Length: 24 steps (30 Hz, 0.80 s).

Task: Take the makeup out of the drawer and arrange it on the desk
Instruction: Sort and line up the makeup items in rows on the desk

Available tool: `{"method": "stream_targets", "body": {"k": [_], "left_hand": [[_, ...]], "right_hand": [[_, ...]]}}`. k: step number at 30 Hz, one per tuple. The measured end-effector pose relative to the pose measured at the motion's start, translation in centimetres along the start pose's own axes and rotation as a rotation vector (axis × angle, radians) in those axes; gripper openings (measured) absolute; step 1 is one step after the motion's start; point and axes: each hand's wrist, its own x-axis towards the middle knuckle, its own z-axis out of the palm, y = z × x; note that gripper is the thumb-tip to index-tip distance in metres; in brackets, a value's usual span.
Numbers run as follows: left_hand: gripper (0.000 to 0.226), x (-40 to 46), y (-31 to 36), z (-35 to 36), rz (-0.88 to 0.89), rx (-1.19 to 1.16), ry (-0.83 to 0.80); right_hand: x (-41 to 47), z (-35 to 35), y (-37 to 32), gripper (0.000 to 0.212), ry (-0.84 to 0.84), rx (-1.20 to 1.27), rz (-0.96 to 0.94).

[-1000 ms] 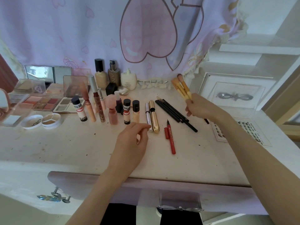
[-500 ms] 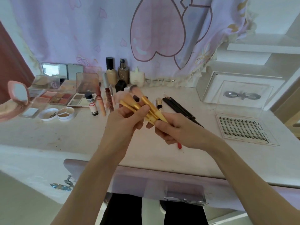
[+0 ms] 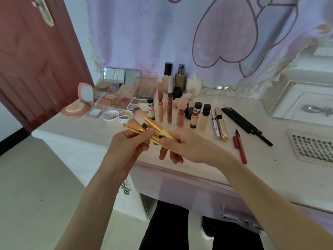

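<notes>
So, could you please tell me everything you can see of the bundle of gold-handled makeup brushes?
The gold-handled makeup brushes are a small bunch with shiny tapered gold handles that look metallic. One has a fluffy pink-white head, another a flat peach head, and a third a small dark tip. They are held above the desk's front edge, slanted with bristles up and to the left. The left hand grips them near the ferrules, and the right hand holds the handle ends. They touch nothing else.
</notes>
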Motion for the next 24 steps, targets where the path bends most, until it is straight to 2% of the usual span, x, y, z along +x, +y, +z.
{"method": "stream_targets", "body": {"k": [3, 11, 13, 15, 17, 20, 22, 24], "left_hand": [[0.007, 0.7, 0.0, -1.4, -0.031, -0.058, 0.063], [0.007, 2.5, -1.0, -2.6, -0.12, -0.094, 0.084], [0.026, 3.0, -1.5, -3.1, -0.041, 0.107, 0.181], [0.042, 3.1, -2.2, -3.6, 0.123, 0.498, 0.336], [0.039, 2.8, -2.7, -3.4, 0.353, 0.797, 0.392], [0.023, 2.4, -4.3, -3.0, 0.604, 1.08, 0.275], [0.021, 2.2, -5.3, -2.9, 0.648, 1.153, 0.166], [0.022, 2.1, -5.8, -3.1, 0.617, 1.164, 0.113]], "right_hand": [[0.7, 0.3, 0.3, 0.019, -0.005, -0.066, 0.022], [3.1, 0.7, 1.6, 0.019, 0.029, -0.248, 0.086], [3.9, 0.4, 2.0, 0.019, 0.069, -0.322, 0.119], [4.6, 0.2, 2.3, 0.018, 0.077, -0.433, 0.147], [5.4, 0.3, 2.4, 0.018, 0.044, -0.547, 0.181], [6.4, 0.6, 2.2, 0.019, 0.0, -0.645, 0.208], [6.7, 0.6, 2.2, 0.019, 0.004, -0.672, 0.199], [6.9, 0.3, 2.2, 0.018, 0.015, -0.703, 0.174]]}}
